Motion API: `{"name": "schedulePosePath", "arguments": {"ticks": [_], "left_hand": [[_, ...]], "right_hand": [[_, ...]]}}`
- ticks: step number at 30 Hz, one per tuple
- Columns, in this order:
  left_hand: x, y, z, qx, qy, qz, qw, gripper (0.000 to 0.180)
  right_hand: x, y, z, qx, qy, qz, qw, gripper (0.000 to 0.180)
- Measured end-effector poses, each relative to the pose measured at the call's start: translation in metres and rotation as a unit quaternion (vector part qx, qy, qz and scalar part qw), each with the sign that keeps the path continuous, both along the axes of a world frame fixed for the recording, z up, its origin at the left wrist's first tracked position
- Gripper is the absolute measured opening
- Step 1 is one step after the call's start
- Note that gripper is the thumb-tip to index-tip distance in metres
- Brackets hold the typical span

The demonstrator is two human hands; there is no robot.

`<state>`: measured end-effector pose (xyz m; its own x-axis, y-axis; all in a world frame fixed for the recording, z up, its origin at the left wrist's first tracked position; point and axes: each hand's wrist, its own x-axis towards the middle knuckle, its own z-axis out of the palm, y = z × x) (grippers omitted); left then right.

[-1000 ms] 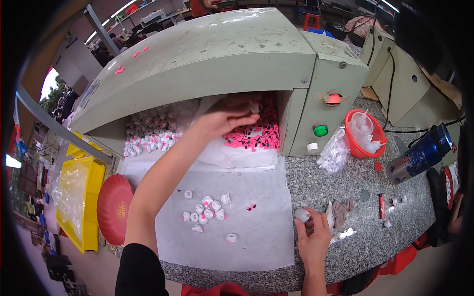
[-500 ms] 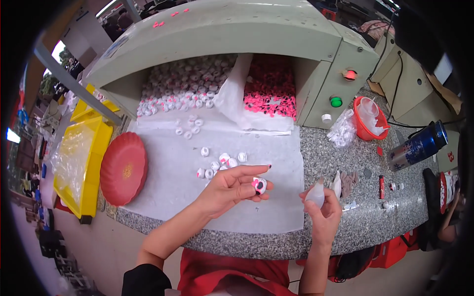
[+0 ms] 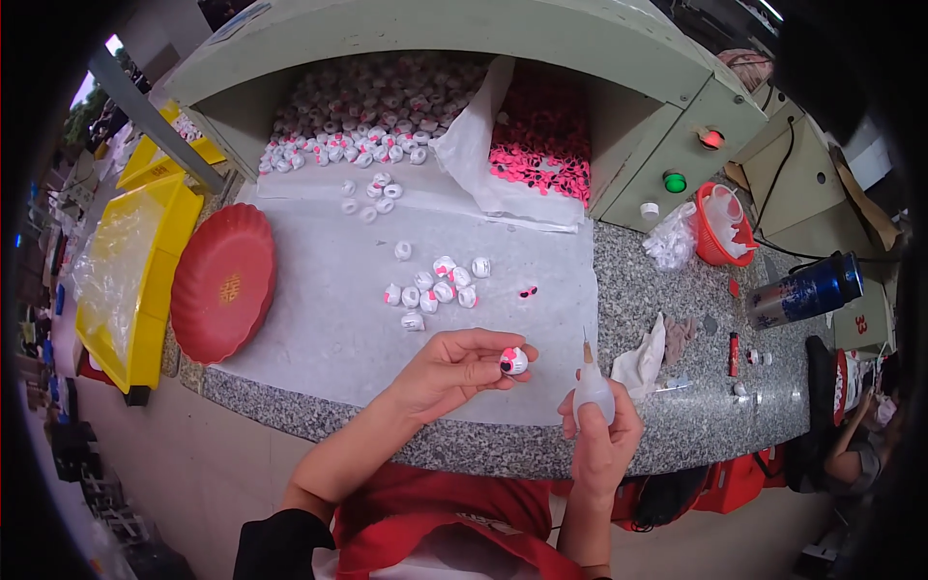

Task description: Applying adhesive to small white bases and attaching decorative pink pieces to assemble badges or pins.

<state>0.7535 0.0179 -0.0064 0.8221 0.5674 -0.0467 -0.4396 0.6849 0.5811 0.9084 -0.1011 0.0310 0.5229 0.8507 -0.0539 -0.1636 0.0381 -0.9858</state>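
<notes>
My left hand pinches a small white figurine head with pink and black parts between thumb and fingers. In my right hand is a translucent squeeze bottle with a thin needle tip pointing up and away from me. The needle stands to the right of the head, apart from it. Beyond my left hand, several similar white heads lie loosely on a white sheet. A small pink and black piece rests alone on the sheet, to their right.
A pale green metal housing holds heaped white heads and pink pieces. Left are a red scalloped dish and yellow tray. Right are a red basket, crumpled tissue, blue-and-silver bottle and red marker-like stick.
My right hand has moved left, nearer the held head, and its bottle's needle now shows clearly. My left hand keeps hold of the head. The whole view has shifted somewhat.
</notes>
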Motion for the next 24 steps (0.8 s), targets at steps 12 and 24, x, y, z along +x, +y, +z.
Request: {"name": "schedulePosePath", "arguments": {"ticks": [12, 24], "left_hand": [[0.003, -0.005, 0.002, 0.19, 0.096, 0.08, 0.974, 0.03], [0.008, -0.013, 0.009, 0.314, 0.192, 0.18, 0.912, 0.035]], "right_hand": [[-0.005, 0.003, -0.001, 0.0, -0.018, -0.034, 0.999, 0.033], [-0.001, -0.004, -0.012, 0.024, -0.061, -0.042, 0.997, 0.04]]}}
